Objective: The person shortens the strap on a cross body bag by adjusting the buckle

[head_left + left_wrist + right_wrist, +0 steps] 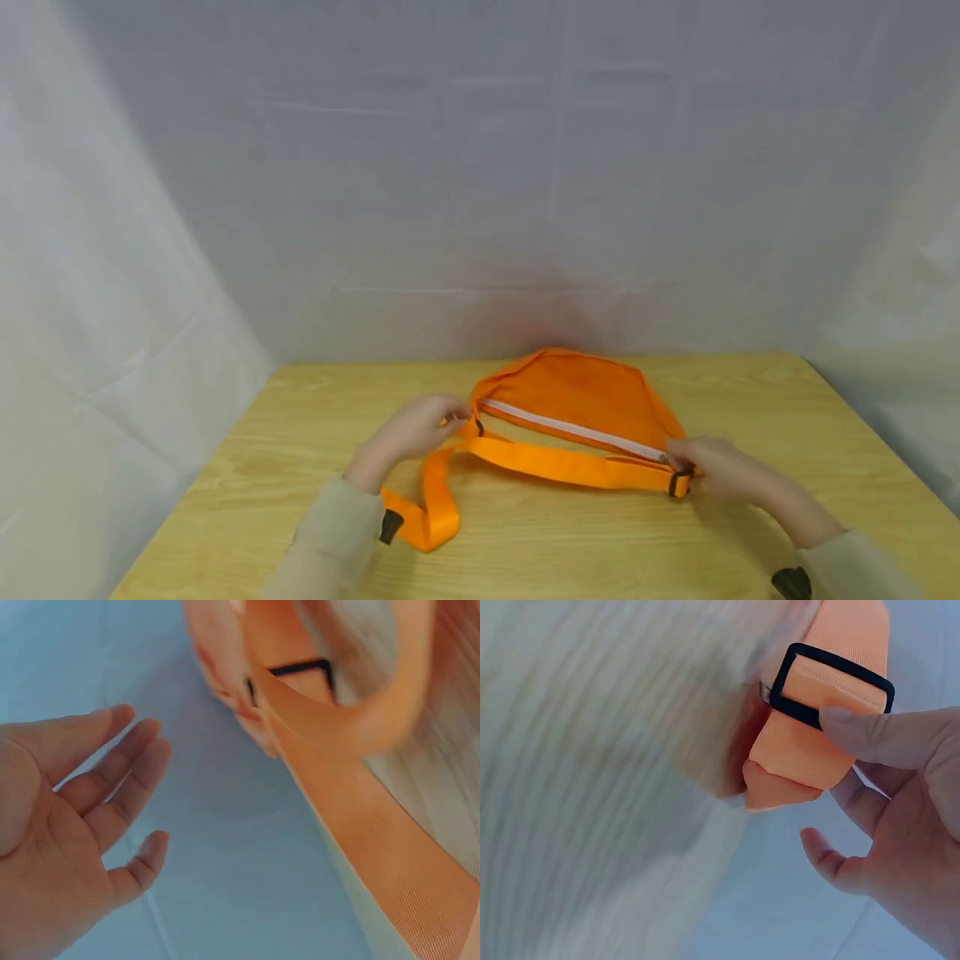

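Note:
An orange waist bag (pixel 577 396) with a pale zipper (pixel 570 429) lies toward the back of the table. Its lighter orange strap (pixel 555 462) runs along the front side and folds into a loop at the left. My left hand (pixel 82 802) is beside the bag's left end, fingers loosely extended and apart from the webbing in the left wrist view. At the right end, my right hand (pixel 900 795) pinches the strap between thumb and fingers, right at a black slider buckle (pixel 832 686). Its little finger stands away from the strap.
A wooden table (pixel 247 475) carries the bag. White sheeting (pixel 480 208) hangs behind it and on both sides. A black clip (pixel 390 527) shows at the left sleeve, and another dark piece (pixel 792 582) at the right sleeve.

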Demonstrator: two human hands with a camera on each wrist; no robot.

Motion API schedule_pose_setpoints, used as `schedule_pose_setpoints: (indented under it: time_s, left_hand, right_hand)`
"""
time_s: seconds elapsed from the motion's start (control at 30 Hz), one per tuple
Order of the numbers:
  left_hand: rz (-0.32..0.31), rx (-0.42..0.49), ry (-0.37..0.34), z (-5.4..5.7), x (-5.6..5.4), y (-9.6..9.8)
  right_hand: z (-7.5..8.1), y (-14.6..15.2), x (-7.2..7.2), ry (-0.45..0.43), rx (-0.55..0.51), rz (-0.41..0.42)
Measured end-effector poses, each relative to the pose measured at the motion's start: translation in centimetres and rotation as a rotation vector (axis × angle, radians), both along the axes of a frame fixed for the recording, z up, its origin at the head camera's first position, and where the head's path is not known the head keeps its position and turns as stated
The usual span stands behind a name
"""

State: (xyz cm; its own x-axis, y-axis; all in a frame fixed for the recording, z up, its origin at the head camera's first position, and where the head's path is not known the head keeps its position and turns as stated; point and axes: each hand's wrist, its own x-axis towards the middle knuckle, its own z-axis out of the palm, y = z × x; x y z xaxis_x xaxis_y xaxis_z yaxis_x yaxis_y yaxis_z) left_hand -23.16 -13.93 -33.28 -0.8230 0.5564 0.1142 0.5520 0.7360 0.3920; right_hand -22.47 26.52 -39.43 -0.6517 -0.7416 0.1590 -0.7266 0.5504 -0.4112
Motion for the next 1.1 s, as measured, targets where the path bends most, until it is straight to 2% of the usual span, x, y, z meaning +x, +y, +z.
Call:
schedule_pose_setpoints:
  time_s: [0.13,0.3,0.4,0.6,0.73,0.83,1.0,1.1]
  left_hand:
    - [-0.03,-0.116,-0.01,-0.6,-1.3,0.6]
    - [-0.02,-0.291,-0.053,-1.7,-2.3,1.7]
    - [-0.043,-0.345,-0.064,-2.5,-2.7,2.3]
    - [-0.129,-0.351,-0.062,-3.5,-3.3,3.1]
    - [-0.067,-0.327,-0.12,-3.7,-3.1,2.8]
    - [-0.004,-0.31,-0.134,-3.6,-2.9,1.9]
    - [0.035,-0.315,-0.116,-3.5,-2.8,0.0]
    - [0.045,-0.317,-0.148,-3.5,-2.8,-1.1]
  right_hand:
    - [-0.3,0.6,-0.3,0.037,0.081,-0.089]
    - [-0.6,0.6,-0.3,-0.001,0.121,-0.152]
    - [-0.8,0.2,-0.2,-0.017,0.13,-0.162]
    - [-1.3,-0.7,-0.4,-0.038,0.127,-0.098]
    - [-1.5,-0.6,-0.3,-0.021,0.137,-0.07]
    - [-1.6,-0.2,-0.3,0.023,0.131,-0.063]
    - [-1.9,1.1,-0.5,0.052,0.138,-0.082]
    - [-2.0,1.9,-0.8,0.049,0.138,-0.096]
